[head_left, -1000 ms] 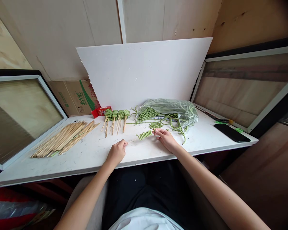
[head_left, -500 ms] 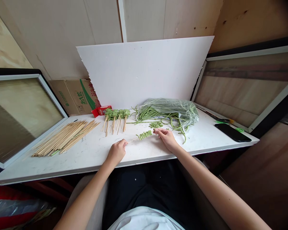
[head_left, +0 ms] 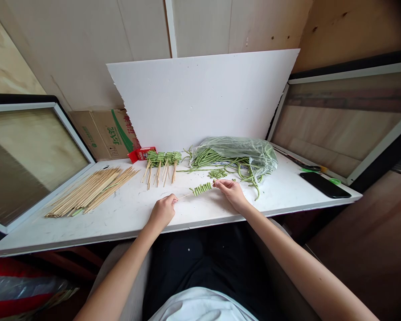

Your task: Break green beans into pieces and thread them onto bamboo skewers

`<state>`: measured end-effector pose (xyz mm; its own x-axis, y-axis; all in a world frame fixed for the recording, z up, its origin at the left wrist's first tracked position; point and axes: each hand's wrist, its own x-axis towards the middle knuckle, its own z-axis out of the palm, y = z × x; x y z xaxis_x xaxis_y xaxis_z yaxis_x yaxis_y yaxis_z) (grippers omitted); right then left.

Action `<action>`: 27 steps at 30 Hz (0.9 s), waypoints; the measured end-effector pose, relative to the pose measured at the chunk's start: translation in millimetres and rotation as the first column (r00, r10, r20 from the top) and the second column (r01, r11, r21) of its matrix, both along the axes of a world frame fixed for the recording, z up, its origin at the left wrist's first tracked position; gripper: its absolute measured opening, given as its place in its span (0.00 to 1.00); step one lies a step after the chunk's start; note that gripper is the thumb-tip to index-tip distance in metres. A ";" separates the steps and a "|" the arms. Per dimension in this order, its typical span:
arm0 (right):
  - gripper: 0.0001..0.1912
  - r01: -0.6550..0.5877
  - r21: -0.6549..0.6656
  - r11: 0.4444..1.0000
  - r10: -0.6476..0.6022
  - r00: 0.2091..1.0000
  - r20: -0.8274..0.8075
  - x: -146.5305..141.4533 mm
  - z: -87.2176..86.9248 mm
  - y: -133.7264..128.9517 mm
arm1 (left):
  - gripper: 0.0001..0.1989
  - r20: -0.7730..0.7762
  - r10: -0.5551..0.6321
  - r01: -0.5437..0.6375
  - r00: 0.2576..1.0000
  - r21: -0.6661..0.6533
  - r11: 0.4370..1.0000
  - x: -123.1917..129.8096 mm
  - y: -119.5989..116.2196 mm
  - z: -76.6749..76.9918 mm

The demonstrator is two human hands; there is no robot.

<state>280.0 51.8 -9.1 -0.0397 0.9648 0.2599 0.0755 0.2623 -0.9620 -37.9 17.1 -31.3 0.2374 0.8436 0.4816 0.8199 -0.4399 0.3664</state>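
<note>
My left hand (head_left: 163, 211) is closed on the bare end of a thin wooden skewer (head_left: 184, 196). Along the skewer's other part, a green bean (head_left: 202, 188) is threaded in wavy folds. My right hand (head_left: 230, 191) pinches a small green bean end at the skewer's right tip. Just behind lies a small pile of cut bean pieces (head_left: 218, 173). Long green beans (head_left: 207, 158) spill from a clear plastic bag (head_left: 262, 154) farther back. Several finished bean skewers (head_left: 163, 158) lie stacked left of the bag, their sticks pointing toward me.
Many bare skewers (head_left: 87, 191) are spread on the left of the white table (head_left: 120, 225). A red box (head_left: 142, 154) and cardboard carton (head_left: 103, 133) stand behind. On the right lies a black phone (head_left: 325, 185), near scissors (head_left: 307, 166). A white board (head_left: 203, 98) rises at the back.
</note>
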 end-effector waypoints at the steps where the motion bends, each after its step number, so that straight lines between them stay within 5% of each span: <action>1: 0.23 -0.007 0.001 1.000 0.007 1.000 -0.005 0.1 -0.6 0.3 | 0.12 -0.001 -0.002 0.002 1.000 -0.005 1.000 0.0 0.1 0.0; 17: 0.20 -0.066 -0.025 0.998 0.065 0.997 -0.036 -5.6 3.1 -7.0 | 0.12 0.044 -0.063 0.063 0.997 -0.019 0.998 -1.4 1.5 -2.5; 27: 0.29 0.030 -0.007 1.000 -0.030 0.999 0.040 18.6 19.4 6.1 | 0.11 0.064 -0.040 0.040 0.997 -0.010 0.999 1.1 -0.1 0.5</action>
<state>298.5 57.9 10.3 -0.0211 0.9677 0.2511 0.1217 0.2518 -0.9601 -36.8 16.9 -30.7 0.2400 0.8397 0.4872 0.7763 -0.4673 0.4230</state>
